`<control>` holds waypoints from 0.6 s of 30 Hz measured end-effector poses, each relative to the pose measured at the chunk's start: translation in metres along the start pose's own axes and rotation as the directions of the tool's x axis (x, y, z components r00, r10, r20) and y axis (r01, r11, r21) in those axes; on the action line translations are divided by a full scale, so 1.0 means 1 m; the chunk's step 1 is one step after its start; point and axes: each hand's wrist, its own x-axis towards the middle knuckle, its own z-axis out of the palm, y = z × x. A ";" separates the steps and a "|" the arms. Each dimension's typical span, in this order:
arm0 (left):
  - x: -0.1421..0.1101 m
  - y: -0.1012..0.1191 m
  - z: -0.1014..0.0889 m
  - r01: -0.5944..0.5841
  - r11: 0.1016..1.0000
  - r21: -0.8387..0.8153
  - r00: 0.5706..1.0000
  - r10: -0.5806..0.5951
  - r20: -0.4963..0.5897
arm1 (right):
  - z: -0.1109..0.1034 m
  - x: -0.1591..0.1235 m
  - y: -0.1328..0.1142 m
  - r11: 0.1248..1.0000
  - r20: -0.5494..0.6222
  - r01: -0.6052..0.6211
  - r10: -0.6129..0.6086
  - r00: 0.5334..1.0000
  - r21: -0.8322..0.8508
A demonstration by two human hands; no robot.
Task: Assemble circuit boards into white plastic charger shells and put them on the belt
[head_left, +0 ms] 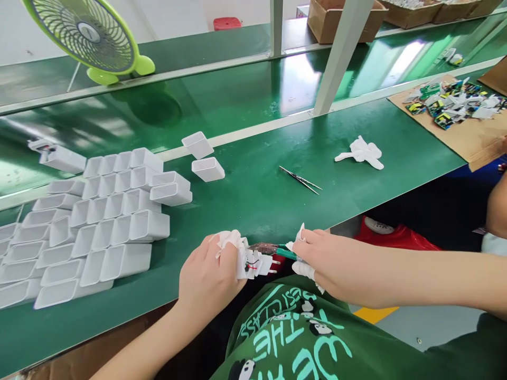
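My left hand [212,269], with white covers on some fingertips, is closed around a white plug adapter [259,264]. Two metal prongs stick out of the adapter to the right, and red and black wires show at its open end. My right hand [328,258], its fingers also partly wrapped in white, grips pliers with green handles [285,252]. The jaws of the pliers reach the adapter's upper edge beside my left fingers; whether they pinch anything I cannot make out. Both hands are at the bench's front edge, above my lap.
Rows of open white housings [114,211] fill the bench's left side. Tweezers [301,180] and crumpled white finger covers [362,153] lie farther right. Circuit boards [447,103] are heaped on cardboard at right, near another person's arm [498,206]. A green fan [91,37] stands behind.
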 end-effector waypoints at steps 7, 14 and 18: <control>0.003 0.000 -0.003 -0.014 1.000 -0.011 1.000 0.014 -0.028 | 0.000 -0.005 -0.006 0.973 -0.027 0.091 -0.098 0.995 -0.211; 0.001 -0.001 -0.004 -0.012 1.000 -0.027 0.998 0.010 -0.064 | 0.005 -0.008 -0.011 0.961 -0.115 0.040 -0.074 0.991 -0.274; 0.000 -0.004 -0.005 0.084 0.976 -0.199 0.983 -0.114 -0.143 | 0.004 -0.027 -0.016 0.949 -0.272 -0.044 -0.044 0.961 -0.311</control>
